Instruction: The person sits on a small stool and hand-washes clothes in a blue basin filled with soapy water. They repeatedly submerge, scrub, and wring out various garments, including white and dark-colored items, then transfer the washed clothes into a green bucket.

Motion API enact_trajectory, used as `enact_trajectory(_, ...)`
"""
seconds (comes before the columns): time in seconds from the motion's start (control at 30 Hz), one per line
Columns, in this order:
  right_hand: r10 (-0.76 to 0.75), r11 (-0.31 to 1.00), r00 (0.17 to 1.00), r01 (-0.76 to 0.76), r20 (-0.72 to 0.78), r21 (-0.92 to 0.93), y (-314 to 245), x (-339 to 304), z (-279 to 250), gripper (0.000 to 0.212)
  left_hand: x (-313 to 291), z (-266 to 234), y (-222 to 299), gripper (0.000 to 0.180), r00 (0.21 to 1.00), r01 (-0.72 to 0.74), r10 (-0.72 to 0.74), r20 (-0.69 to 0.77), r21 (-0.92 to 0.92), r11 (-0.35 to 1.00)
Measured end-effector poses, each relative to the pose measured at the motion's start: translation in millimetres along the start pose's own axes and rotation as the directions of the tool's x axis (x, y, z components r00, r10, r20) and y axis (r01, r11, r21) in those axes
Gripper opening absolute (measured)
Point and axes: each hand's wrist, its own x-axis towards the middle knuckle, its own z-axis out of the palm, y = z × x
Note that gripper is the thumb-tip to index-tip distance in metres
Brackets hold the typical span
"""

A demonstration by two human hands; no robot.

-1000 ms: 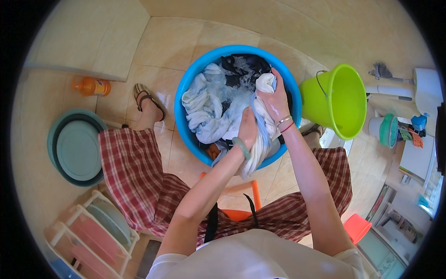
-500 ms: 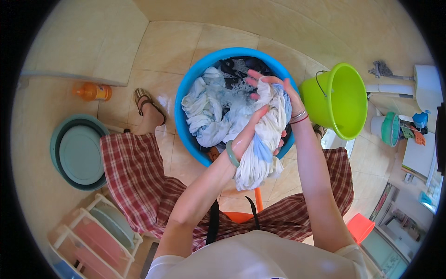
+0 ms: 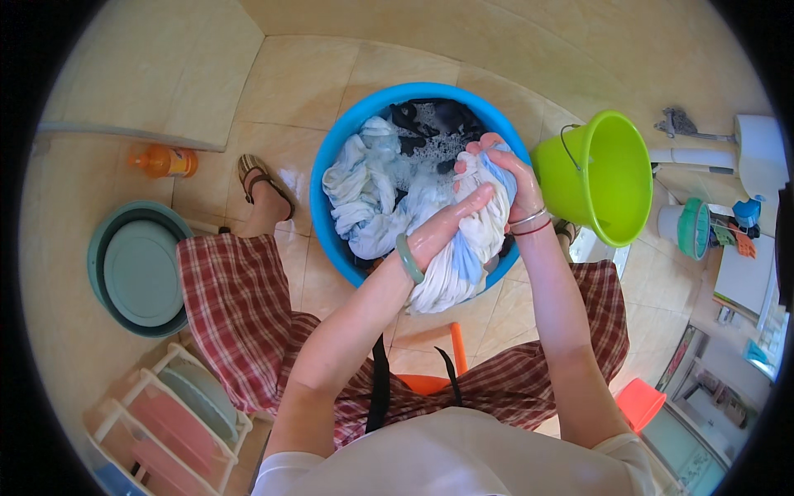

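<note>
A bunched, wet white and light-blue garment (image 3: 463, 256) is held over the near right side of a round blue tub (image 3: 326, 240). My left hand (image 3: 447, 221), with a green bangle at its wrist, grips the garment's middle; most of its fingers are hidden behind the cloth. My right hand (image 3: 519, 186) is closed round the upper end, its fingers curled over the fabric. The garment's lower end hangs over the tub's near rim. In the tub lie white and pale-blue laundry (image 3: 361, 194) on the left and dark laundry (image 3: 451, 116) in sudsy water at the back.
A lime-green bucket (image 3: 591, 178) stands right of the tub. At the left are an orange bottle (image 3: 163, 161), grey-green basins (image 3: 142, 273) and a white rack (image 3: 178, 413). A red bin (image 3: 639, 403) is at the lower right. My feet flank the tub on the tiled floor.
My right hand's fingers, stretched out before, have curled over the garment's upper end. The garment's hanging end has risen a little and shifted slightly left.
</note>
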Motion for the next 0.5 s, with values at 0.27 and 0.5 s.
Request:
enact_trajectory(0.27, -0.003, 0.883, 0.999, -0.016, -0.040, -0.469, -19.2, 5.6, 15.7, 0.018, 5.5, 9.0, 7.5, 0.047, 0.948, -0.152, 0.299, -0.111, 0.669, 0.728)
enact_trajectory(0.5, -0.288, 0.561, 0.957, 0.145, -0.029, -0.815, -0.7, 16.1, 13.5, 0.015, 14.4, -4.2, 6.9, 0.051, 0.894, -0.003, 0.407, -0.184, 0.908, 0.418)
